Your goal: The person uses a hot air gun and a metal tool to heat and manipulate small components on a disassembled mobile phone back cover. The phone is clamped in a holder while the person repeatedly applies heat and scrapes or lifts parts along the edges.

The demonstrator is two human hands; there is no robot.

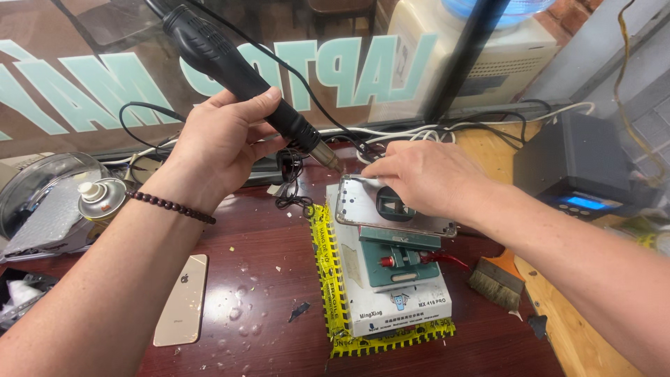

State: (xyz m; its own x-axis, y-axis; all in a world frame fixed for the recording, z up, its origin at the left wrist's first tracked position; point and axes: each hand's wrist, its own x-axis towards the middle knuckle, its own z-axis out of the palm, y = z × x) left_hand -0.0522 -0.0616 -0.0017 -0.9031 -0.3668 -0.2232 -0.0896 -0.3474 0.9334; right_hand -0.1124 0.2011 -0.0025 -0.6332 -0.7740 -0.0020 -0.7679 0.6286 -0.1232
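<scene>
Frame of a phone, silver metal, lies atop the white fixture box. Left hand grips a black hot-air wand, nozzle at the frame's upper-left corner. Right hand presses the frame's top edge, fingers curled.

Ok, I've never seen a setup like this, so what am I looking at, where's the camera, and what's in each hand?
This is one view from a camera on the person's head, looking down at their own two bare hands over a dark wooden bench. The left hand grips a black hot-air tool, its nozzle aimed at a silver phone frame. The right hand rests on that frame, which sits on a white holder wrapped in yellow tape. Nearby lie a gold phone face down, a spray can and a brush.
</scene>
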